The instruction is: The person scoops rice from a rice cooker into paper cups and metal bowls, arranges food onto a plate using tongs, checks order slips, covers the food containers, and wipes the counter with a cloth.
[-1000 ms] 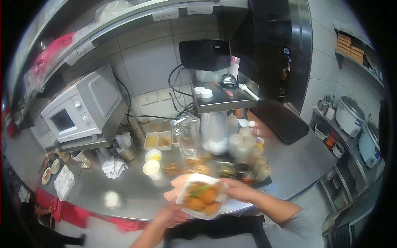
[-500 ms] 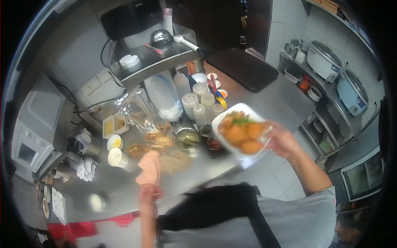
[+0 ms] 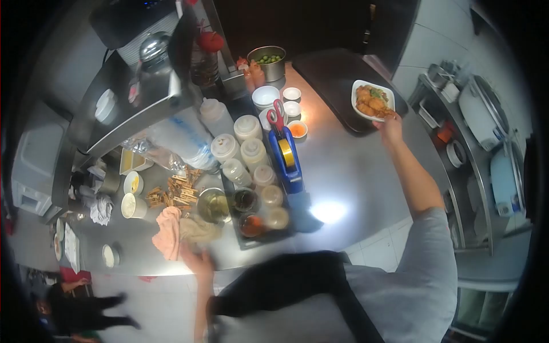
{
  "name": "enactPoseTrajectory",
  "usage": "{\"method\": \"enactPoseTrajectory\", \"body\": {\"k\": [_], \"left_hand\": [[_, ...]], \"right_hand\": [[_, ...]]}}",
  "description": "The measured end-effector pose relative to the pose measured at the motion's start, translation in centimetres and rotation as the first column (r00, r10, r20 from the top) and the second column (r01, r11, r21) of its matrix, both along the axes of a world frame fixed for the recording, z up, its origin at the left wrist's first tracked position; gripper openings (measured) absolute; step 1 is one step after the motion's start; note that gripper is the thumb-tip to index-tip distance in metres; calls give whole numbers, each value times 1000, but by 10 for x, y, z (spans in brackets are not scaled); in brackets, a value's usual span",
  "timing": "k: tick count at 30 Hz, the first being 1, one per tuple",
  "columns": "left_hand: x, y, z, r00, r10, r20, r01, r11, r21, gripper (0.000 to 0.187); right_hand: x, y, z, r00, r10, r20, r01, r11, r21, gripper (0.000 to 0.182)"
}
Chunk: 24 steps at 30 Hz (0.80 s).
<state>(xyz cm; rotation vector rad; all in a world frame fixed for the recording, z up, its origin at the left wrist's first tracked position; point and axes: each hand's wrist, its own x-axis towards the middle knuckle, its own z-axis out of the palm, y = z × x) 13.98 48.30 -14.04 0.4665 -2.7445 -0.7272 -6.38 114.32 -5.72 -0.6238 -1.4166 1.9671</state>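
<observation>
At the far right of the counter, my right hand [image 3: 390, 128] grips the near edge of a white square dish [image 3: 389, 91] of golden fried pieces with a green garnish. The dish overlaps the right end of a dark tray [image 3: 326, 74]. My left hand [image 3: 197, 260] is at the counter's front edge, slightly blurred, with its fingers extended and nothing in them. Just beside its fingertips lie a crumpled pink cloth [image 3: 167, 233] and a beige cloth [image 3: 199, 230].
Squeeze bottles [image 3: 225, 147] and sauce tubs crowd a dark rack mid-counter. A blue tape dispenser [image 3: 286, 163] with red-handled scissors [image 3: 277, 116] stands alongside. Clothespins [image 3: 182, 188] are piled farther left. Rice cookers [image 3: 483, 106] line the right shelf. Another person [image 3: 80, 308] is at lower left.
My right hand has carried the dish away from me and to the right, to the dark tray. My left hand has let go of the pink cloth. The view has turned rightward.
</observation>
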Motion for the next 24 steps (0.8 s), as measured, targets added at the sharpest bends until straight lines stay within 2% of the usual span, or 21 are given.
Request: {"method": "enactPoseTrajectory", "body": {"k": [1,2,8,11,12,15,16,17,18,19,20,21,22,23,24], "left_hand": [[-6,9,-11,999,20,39,-10,968,-249,62],[-11,30,-4,991,107,75,-79,946,-314,63],[-15,35,-6,989,129,73,-91,915,-394,62],[-17,34,-5,988,122,93,-77,918,-390,61],[-17,32,-5,987,123,106,-74,921,-383,61],[-15,29,-9,993,90,75,-52,912,-406,60],[-17,29,-8,994,82,73,-48,922,-385,60],[-18,30,-7,995,75,70,-45,931,-362,60],[-20,31,-6,996,68,64,-42,941,-337,61],[-20,32,-6,996,67,64,-42,939,-341,61],[-21,32,-5,996,67,62,-42,938,-344,61],[-20,32,-5,996,68,61,-42,937,-347,62],[-19,32,-4,994,81,71,-51,934,-353,62],[-18,33,-3,992,95,79,-61,932,-357,63],[-18,34,-3,990,110,82,-74,931,-358,63]], "right_hand": [[-27,16,-17,1000,-27,5,27,999,-28,37],[-50,27,-29,998,-55,11,56,997,-53,37],[-144,55,-78,990,-132,46,139,970,-199,31],[-175,59,-101,995,-88,44,95,969,-229,28],[-183,62,-109,995,-53,86,72,969,-235,35],[-195,73,-140,984,-5,177,36,984,-173,35],[-185,46,-108,885,-272,377,321,944,-73,42],[-178,31,-101,853,-423,305,380,905,192,44],[-171,21,-99,816,-545,192,426,792,437,45],[-166,8,-93,778,-627,47,457,614,644,46],[-160,-12,-77,930,-360,-77,322,691,647,40],[-154,-39,-57,980,-54,-192,171,725,668,34],[-146,-72,-30,989,142,-52,-63,700,712,25],[-144,-107,-9,940,329,92,-290,627,723,17],[-152,-135,-9,828,545,134,-447,495,745,12]]}}
